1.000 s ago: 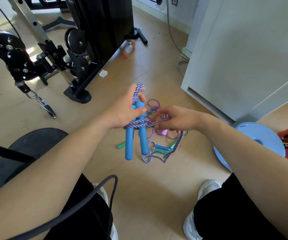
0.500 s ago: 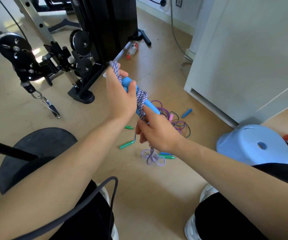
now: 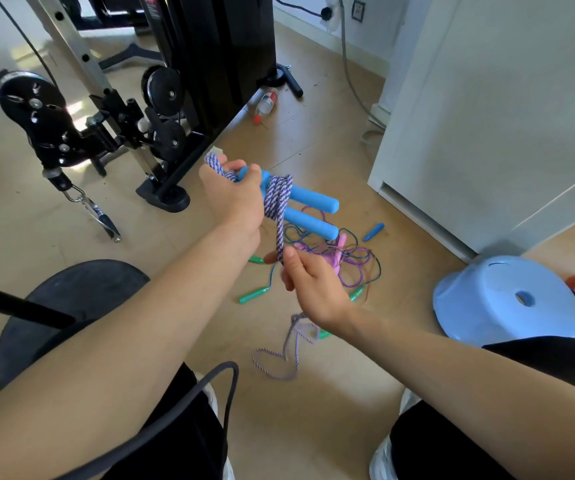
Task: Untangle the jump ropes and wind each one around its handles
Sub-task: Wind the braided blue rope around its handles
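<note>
My left hand point(image 3: 234, 195) grips two blue foam handles point(image 3: 310, 211) side by side, pointing right, above the floor. A purple-and-white braided rope point(image 3: 277, 197) is wound several times around them near my hand. One strand runs down to my right hand point(image 3: 308, 282), which pinches it below the handles. The loose end of that rope point(image 3: 284, 351) trails onto the floor beneath my right wrist. Behind my hands a tangle of thin purple and green ropes point(image 3: 355, 261) lies on the floor with green handles point(image 3: 255, 294), a pink handle point(image 3: 339, 245) and a small blue handle point(image 3: 373, 232).
A black weight machine point(image 3: 189, 98) with pulleys stands at the back left. A dark round base point(image 3: 71, 306) sits at the left, an upturned light blue stool point(image 3: 507, 299) at the right. A white cabinet point(image 3: 487, 116) fills the right. A plastic bottle point(image 3: 265, 103) lies farther back.
My left hand has turned the blue handles from hanging down to pointing right. My right hand has dropped lower, drawing the braided strand down from the winding.
</note>
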`<move>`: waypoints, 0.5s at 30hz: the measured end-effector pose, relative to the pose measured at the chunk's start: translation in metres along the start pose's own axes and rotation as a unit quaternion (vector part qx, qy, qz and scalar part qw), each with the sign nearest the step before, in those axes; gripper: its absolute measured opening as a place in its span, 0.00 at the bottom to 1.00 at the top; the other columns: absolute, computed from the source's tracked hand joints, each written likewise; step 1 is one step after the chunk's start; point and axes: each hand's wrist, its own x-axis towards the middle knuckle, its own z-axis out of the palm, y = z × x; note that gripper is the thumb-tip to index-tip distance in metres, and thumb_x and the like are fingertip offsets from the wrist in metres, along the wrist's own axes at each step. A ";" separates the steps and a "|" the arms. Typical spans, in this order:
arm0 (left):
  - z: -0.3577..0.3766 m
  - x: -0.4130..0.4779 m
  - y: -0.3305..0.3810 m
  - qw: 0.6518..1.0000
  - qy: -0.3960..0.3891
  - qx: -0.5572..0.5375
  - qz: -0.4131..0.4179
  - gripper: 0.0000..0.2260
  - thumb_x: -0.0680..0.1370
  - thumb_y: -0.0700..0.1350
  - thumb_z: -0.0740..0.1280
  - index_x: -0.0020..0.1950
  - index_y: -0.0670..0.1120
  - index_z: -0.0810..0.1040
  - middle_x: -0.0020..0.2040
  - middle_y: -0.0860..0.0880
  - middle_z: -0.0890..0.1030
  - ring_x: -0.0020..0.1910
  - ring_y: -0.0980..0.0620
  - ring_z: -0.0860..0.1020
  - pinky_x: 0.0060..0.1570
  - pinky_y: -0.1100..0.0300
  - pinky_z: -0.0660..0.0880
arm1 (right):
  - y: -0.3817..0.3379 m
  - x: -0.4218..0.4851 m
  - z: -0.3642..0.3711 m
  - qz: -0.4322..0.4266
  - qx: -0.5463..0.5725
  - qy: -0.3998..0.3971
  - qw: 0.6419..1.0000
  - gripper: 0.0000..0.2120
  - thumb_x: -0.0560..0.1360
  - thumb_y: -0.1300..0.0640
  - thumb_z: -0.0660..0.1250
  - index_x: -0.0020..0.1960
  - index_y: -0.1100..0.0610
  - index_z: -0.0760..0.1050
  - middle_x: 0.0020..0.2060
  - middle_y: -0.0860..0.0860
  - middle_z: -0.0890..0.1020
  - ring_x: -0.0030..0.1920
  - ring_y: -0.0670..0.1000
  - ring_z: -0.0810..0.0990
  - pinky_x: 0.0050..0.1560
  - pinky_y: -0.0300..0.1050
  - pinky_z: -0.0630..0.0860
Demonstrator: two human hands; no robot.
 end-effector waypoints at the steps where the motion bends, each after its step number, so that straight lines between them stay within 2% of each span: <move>1: 0.001 -0.001 0.002 1.000 -0.006 -0.019 -0.023 0.19 0.78 0.37 0.68 0.66 0.42 0.67 0.48 0.53 0.76 0.46 0.55 0.78 0.57 0.57 0.78 | 0.002 0.004 -0.003 0.004 0.003 -0.014 1.000 0.18 0.83 0.43 0.54 0.45 0.47 0.79 0.32 0.49 0.70 0.33 0.45 0.69 0.39 0.43 0.68; 3: 0.001 -0.003 0.005 0.996 -0.039 -0.053 -0.065 0.16 0.77 0.35 0.68 0.63 0.39 0.68 0.47 0.51 0.76 0.43 0.53 0.78 0.53 0.51 0.80 | 0.006 0.012 -0.009 0.007 -0.018 -0.026 0.999 0.18 0.82 0.43 0.58 0.39 0.50 0.76 0.31 0.48 0.70 0.31 0.44 0.67 0.36 0.43 0.66; 5: -0.002 -0.007 0.009 0.986 -0.095 -0.085 -0.105 0.13 0.78 0.34 0.67 0.59 0.42 0.69 0.46 0.50 0.76 0.41 0.52 0.78 0.50 0.49 0.81 | 0.010 0.020 -0.024 0.024 -0.042 -0.030 0.998 0.21 0.80 0.41 0.61 0.33 0.52 0.71 0.29 0.49 0.72 0.29 0.46 0.69 0.36 0.46 0.69; 7: -0.009 -0.006 0.012 0.976 -0.147 -0.103 -0.123 0.12 0.78 0.34 0.67 0.58 0.43 0.70 0.44 0.51 0.76 0.42 0.52 0.78 0.55 0.45 0.79 | 0.013 0.029 -0.046 0.022 -0.090 -0.050 0.994 0.20 0.79 0.42 0.65 0.34 0.54 0.74 0.28 0.50 0.73 0.29 0.48 0.70 0.34 0.46 0.71; 8: -0.014 -0.004 0.014 0.973 -0.172 -0.099 -0.121 0.12 0.78 0.34 0.67 0.59 0.43 0.70 0.43 0.52 0.76 0.42 0.53 0.78 0.54 0.46 0.79 | 0.012 0.033 -0.058 0.017 -0.121 -0.070 0.990 0.19 0.78 0.43 0.66 0.38 0.57 0.76 0.28 0.51 0.73 0.29 0.48 0.69 0.34 0.46 0.70; 10: -0.022 0.001 0.019 0.968 -0.221 -0.062 -0.099 0.13 0.79 0.34 0.67 0.60 0.43 0.70 0.43 0.53 0.76 0.40 0.55 0.78 0.48 0.54 0.78 | 0.007 0.039 -0.081 0.006 -0.164 -0.095 0.982 0.21 0.78 0.46 0.68 0.38 0.63 0.73 0.27 0.49 0.69 0.28 0.45 0.64 0.32 0.45 0.65; 11: -0.026 0.003 0.021 0.966 -0.243 -0.032 -0.079 0.13 0.79 0.35 0.67 0.61 0.43 0.70 0.44 0.53 0.77 0.41 0.56 0.78 0.47 0.58 0.78 | 0.004 0.041 -0.090 -0.007 -0.179 -0.097 0.979 0.21 0.77 0.46 0.69 0.35 0.61 0.72 0.25 0.47 0.67 0.27 0.45 0.62 0.30 0.42 0.62; 13: -0.031 0.008 0.022 0.957 -0.285 0.041 -0.018 0.15 0.78 0.36 0.68 0.62 0.44 0.71 0.47 0.52 0.78 0.46 0.56 0.78 0.52 0.60 0.77 | -0.003 0.043 -0.103 -0.033 -0.189 -0.107 0.976 0.18 0.77 0.47 0.70 0.34 0.56 0.73 0.23 0.44 0.68 0.26 0.44 0.63 0.29 0.37 0.60; 15: -0.034 0.010 0.021 0.935 -0.322 0.134 0.060 0.17 0.74 0.41 0.70 0.62 0.47 0.71 0.49 0.53 0.79 0.49 0.55 0.78 0.57 0.59 0.76 | -0.008 0.044 -0.109 -0.054 -0.182 -0.122 0.974 0.15 0.77 0.48 0.70 0.38 0.56 0.77 0.25 0.46 0.71 0.28 0.45 0.66 0.31 0.41 0.64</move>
